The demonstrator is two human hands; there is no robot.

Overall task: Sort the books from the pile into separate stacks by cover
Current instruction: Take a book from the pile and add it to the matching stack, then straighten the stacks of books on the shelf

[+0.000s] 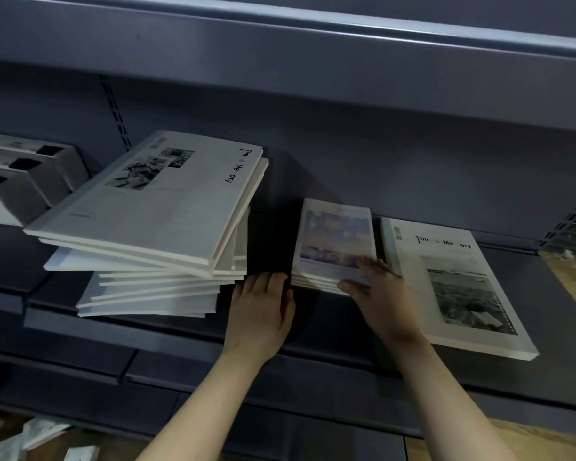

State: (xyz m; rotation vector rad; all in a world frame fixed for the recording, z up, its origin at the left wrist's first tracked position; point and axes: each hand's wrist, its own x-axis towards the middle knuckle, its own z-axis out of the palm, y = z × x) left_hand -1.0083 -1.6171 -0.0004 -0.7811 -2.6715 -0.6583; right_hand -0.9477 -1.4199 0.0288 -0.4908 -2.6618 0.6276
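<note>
A messy pile of white books [153, 227] lies on the dark shelf at the left, its top cover reading "Time & Memory" with grey photos. In the middle sits a small stack of books with a coloured sunset cover [333, 237]. To its right lies a larger stack with a "Time & Memory" cover and a black-and-white photo [453, 287]. My right hand [376, 291] rests on the near right corner of the sunset stack, thumb at its front edge. My left hand [261, 311] lies flat on the shelf between the pile and the sunset stack, fingers straight, holding nothing.
The dark shelf [313, 331] has a raised front edge and a shelf board overhead. White boxes [20, 178] stand at the far left. More white items lie on the floor at the bottom left [30, 437].
</note>
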